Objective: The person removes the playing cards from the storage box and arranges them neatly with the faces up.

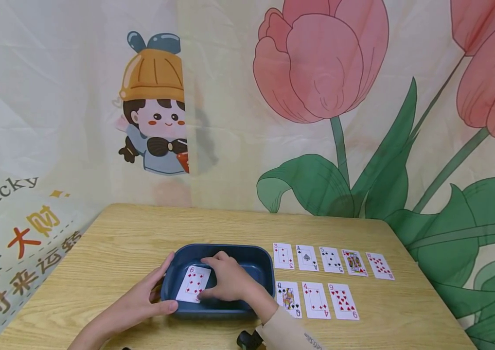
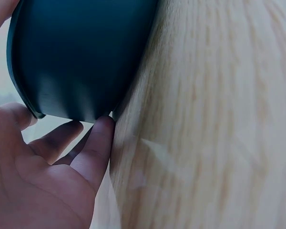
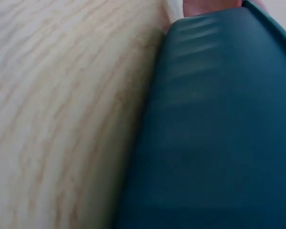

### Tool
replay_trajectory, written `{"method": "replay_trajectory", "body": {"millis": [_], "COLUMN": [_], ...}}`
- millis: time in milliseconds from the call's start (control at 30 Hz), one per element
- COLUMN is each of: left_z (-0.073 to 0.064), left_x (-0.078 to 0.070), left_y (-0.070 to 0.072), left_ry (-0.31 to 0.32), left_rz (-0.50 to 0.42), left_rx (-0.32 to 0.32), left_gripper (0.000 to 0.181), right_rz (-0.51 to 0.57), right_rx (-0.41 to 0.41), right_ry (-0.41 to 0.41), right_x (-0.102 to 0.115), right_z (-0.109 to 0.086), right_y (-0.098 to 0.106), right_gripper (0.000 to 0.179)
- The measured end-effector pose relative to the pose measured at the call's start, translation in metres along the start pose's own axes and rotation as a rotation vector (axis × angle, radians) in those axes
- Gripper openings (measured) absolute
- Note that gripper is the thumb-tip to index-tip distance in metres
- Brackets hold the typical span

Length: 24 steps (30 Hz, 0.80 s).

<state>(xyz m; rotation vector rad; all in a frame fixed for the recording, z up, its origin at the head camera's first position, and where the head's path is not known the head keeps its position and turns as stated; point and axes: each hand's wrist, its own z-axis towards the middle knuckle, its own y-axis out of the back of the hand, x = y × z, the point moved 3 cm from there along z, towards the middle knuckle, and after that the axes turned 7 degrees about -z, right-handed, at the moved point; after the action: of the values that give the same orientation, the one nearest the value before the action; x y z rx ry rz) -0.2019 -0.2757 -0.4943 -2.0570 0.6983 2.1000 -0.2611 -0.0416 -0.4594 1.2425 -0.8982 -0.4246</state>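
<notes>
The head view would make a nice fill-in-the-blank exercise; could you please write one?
1. The left hand touches the ____ end of the tray.
2. The card inside the tray shows the number ____.
3. The far row beside the tray has ____ cards.
4. In front of that row, the four lies between the queen and the ____.

Missing words: left; six; five; nine.

You had a smooth, faintly glossy plastic-looking tray (image 1: pixel 212 314), a paper-like card (image 1: pixel 193 282), a wood-grained table (image 1: pixel 120 253) and a creased cloth backdrop (image 1: pixel 225 97).
</notes>
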Motion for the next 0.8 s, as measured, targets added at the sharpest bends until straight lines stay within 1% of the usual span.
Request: {"method": "replay_trajectory", "body": {"millis": [200,300,400,567,667,800], "left_z": [0.000,0.000,0.000,0.000,0.000,-0.001], "left_x": [0.000,-0.001,-0.001,-0.002,-0.002,-0.002], "left_y": [0.000,0.001,0.001,0.000,0.000,-0.001], "left_ry": [-0.009,-0.014,-0.016,-0.027,-0.037,-0.042], "left_rz": [-0.022,-0.028,-0.024,-0.030,-0.028,-0.025], "left_rx": [0.007,0.006,0.004,0.006,0.003,0.000], "left_gripper": [0.100,0.100,0.100,0.100,0.100,0.101], "right_rz": [-0.072,-0.105,-0.125,-0.088,-0.063,-0.060], "right_rx": [0.018,0.007,0.003,0.023,0.037,0.051], "right_ry": [-0.054,-0.056,-0.050,-0.061,-0.073,-0.082], "right_x": [0.005,0.008,0.008,0.003,0.000,-0.002], "right_z": [0.004,0.004,0.003,0.003,0.004,0.004], "right_y": [-0.009,-0.010,-0.011,-0.012,-0.011,-0.011], "right_gripper": [0.084,0.086,0.084,0.079,0.080,0.084]}}
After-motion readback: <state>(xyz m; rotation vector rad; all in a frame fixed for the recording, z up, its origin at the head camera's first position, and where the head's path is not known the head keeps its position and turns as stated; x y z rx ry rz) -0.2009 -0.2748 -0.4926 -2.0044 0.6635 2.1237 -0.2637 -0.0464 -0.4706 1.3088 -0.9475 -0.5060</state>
